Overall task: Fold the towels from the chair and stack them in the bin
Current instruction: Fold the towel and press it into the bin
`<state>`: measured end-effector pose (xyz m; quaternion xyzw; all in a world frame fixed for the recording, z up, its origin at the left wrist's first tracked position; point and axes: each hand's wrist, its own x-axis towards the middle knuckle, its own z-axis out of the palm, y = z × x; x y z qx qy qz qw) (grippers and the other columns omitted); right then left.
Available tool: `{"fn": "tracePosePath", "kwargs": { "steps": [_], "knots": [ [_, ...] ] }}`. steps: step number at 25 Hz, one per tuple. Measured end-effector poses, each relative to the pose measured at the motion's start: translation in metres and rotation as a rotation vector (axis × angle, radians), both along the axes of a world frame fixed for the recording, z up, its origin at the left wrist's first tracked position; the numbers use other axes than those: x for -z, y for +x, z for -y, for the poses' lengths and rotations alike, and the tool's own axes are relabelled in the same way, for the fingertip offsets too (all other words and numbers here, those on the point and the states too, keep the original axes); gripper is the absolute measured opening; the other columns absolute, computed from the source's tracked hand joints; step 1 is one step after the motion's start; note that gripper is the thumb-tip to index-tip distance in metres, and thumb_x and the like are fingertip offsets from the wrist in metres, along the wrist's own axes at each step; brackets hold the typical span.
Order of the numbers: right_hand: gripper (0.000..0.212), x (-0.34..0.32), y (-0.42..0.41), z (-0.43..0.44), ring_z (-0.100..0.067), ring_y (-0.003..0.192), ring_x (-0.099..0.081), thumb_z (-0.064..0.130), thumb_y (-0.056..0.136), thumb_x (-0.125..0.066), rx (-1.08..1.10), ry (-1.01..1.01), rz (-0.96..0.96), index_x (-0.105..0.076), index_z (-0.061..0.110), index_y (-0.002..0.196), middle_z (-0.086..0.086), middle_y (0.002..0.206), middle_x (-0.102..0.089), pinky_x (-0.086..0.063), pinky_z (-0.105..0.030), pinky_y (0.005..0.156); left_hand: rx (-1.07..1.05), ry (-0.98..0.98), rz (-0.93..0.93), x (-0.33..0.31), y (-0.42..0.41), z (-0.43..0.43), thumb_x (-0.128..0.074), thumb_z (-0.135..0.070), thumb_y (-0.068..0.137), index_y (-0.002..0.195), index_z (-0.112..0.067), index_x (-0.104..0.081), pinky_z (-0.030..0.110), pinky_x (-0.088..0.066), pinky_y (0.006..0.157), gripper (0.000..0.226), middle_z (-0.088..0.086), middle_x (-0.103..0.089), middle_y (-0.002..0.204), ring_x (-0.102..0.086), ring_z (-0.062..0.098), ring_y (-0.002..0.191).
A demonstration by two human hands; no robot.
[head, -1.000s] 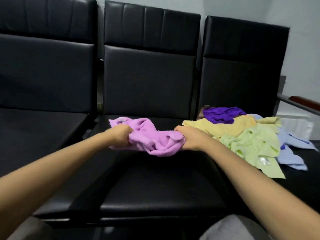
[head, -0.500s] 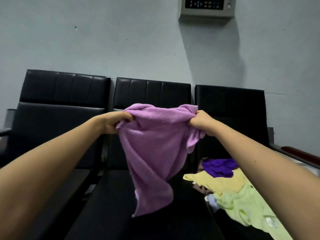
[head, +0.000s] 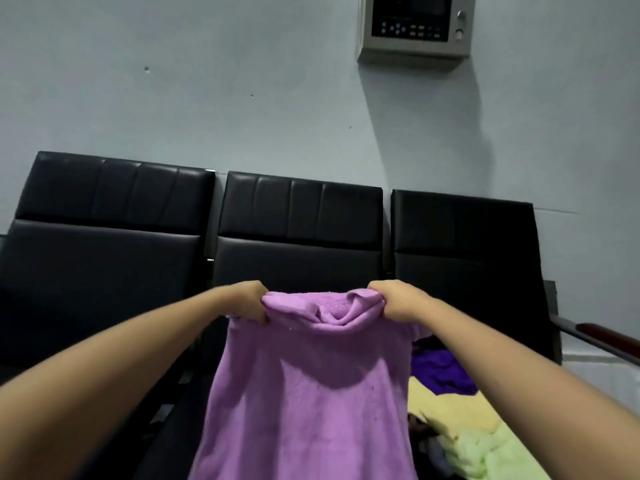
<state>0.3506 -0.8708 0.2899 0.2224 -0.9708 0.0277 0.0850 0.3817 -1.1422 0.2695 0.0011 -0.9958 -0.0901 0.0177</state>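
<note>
A light purple towel (head: 304, 393) hangs in the air in front of the middle black chair (head: 301, 237). My left hand (head: 247, 301) grips its top left corner and my right hand (head: 394, 301) grips its top right corner; the top edge sags in folds between them. The cloth drops below the frame's bottom edge. On the right chair seat lies a heap of other towels: a dark purple one (head: 441, 370), a yellow one (head: 446, 414) and a light green one (head: 498, 452). No bin is in view.
Three black padded chairs stand in a row against a pale blue wall; the left chair (head: 104, 254) holds nothing visible. A wooden armrest (head: 602, 336) juts out at the right. A grey control box (head: 414, 27) hangs high on the wall.
Both hands lifted the crumpled light purple towel off the middle seat, then spread it so it hangs flatter and wider. The view tilted up toward the wall.
</note>
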Motion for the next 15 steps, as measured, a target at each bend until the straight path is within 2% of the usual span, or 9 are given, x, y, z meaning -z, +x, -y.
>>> {"fn": "tracePosePath", "kwargs": {
  "steps": [3, 6, 8, 9, 11, 12, 13, 15],
  "knots": [
    [0.018, -0.026, -0.022, 0.009, -0.031, 0.105, -0.058, 0.010, 0.091, -0.040, 0.084, -0.169, -0.242, -0.053, 0.018, 0.101, -0.005, 0.115, -0.056, -0.041, -0.031, 0.068, -0.123, 0.030, -0.395, -0.033, -0.019, 0.002, -0.054, -0.013, 0.077, 0.101, -0.019, -0.064, 0.033, -0.048, 0.076, 0.027, 0.009, -0.067, 0.107, -0.062, 0.032, 0.102],
    [0.027, -0.055, -0.028, 0.013, -0.032, 0.093, -0.058, 0.004, 0.088, -0.038, 0.085, -0.291, -0.385, -0.051, 0.017, 0.108, -0.005, 0.111, -0.053, -0.041, -0.032, 0.060, -0.150, 0.005, -0.691, -0.078, -0.013, -0.004, -0.048, -0.006, 0.077, 0.090, -0.017, -0.054, 0.032, -0.039, 0.066, 0.018, 0.008, -0.064, 0.103, -0.059, 0.034, 0.097],
    [0.030, -0.060, -0.028, 0.002, -0.028, 0.076, -0.056, -0.001, 0.082, -0.037, 0.045, -0.344, -0.339, -0.052, 0.018, 0.101, -0.002, 0.097, -0.055, -0.040, -0.030, 0.052, -0.115, -0.009, -0.723, -0.086, -0.007, -0.005, -0.048, -0.004, 0.076, 0.082, -0.018, -0.048, 0.031, -0.036, 0.064, 0.015, 0.005, -0.063, 0.097, -0.059, 0.033, 0.093],
    [0.029, -0.057, -0.025, -0.006, -0.026, 0.073, -0.057, -0.002, 0.080, -0.039, 0.009, -0.357, -0.267, -0.053, 0.019, 0.093, -0.001, 0.089, -0.056, -0.043, -0.030, 0.052, -0.082, -0.020, -0.651, -0.084, -0.002, -0.004, -0.050, -0.006, 0.076, 0.082, -0.018, -0.049, 0.030, -0.037, 0.064, 0.013, 0.004, -0.064, 0.095, -0.059, 0.032, 0.093],
    [0.026, -0.041, -0.015, -0.021, -0.020, 0.078, -0.061, 0.000, 0.078, -0.047, -0.083, -0.287, -0.077, -0.054, 0.025, 0.082, -0.004, 0.084, -0.064, -0.049, -0.033, 0.062, 0.044, -0.083, -0.368, -0.068, 0.016, -0.006, -0.060, -0.012, 0.078, 0.093, -0.017, -0.061, 0.027, -0.043, 0.064, 0.016, 0.002, -0.066, 0.093, -0.062, 0.025, 0.092],
    [0.028, -0.028, -0.007, -0.027, -0.017, 0.074, -0.062, 0.003, 0.077, -0.052, -0.118, -0.207, 0.046, -0.058, 0.029, 0.087, -0.004, 0.082, -0.067, -0.053, -0.033, 0.062, 0.095, -0.097, -0.176, -0.054, 0.025, -0.010, -0.066, -0.015, 0.078, 0.102, -0.016, -0.065, 0.024, -0.046, 0.062, 0.024, 0.001, -0.066, 0.090, -0.063, 0.019, 0.087],
    [0.040, -0.014, 0.002, -0.029, -0.011, 0.064, -0.063, 0.006, 0.077, -0.056, -0.133, -0.094, 0.156, -0.060, 0.038, 0.100, -0.001, 0.078, -0.068, -0.054, -0.032, 0.055, 0.103, -0.079, 0.019, -0.036, 0.033, -0.015, -0.070, -0.016, 0.078, 0.108, -0.015, -0.066, 0.019, -0.047, 0.059, 0.030, -0.001, -0.065, 0.088, -0.062, 0.015, 0.080],
    [0.057, 0.029, 0.018, -0.030, -0.004, 0.053, -0.062, 0.010, 0.076, -0.062, -0.160, 0.143, 0.359, -0.052, 0.046, 0.119, 0.000, 0.079, -0.069, -0.052, -0.024, 0.045, 0.042, -0.054, 0.335, 0.010, 0.054, -0.029, -0.073, -0.019, 0.080, 0.116, -0.016, -0.065, 0.016, -0.051, 0.061, 0.037, -0.004, -0.066, 0.091, -0.062, 0.010, 0.076]
  ]
}}
